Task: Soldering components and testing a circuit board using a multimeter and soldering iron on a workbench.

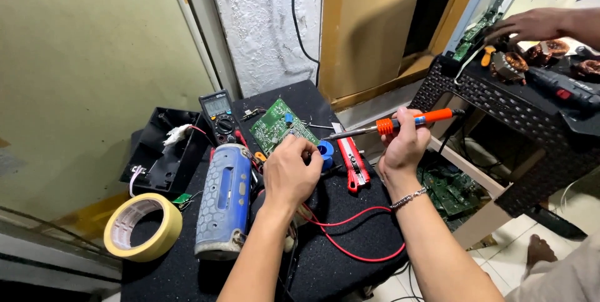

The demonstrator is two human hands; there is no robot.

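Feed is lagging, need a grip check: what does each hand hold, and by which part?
Right hand grips the soldering iron by its orange handle. Left hand rests at the green circuit board; whether it holds anything cannot be told.

Rough white wall (262,21), pale tiled floor (500,239)

Two circuit boards (278,126), one multimeter (218,114)
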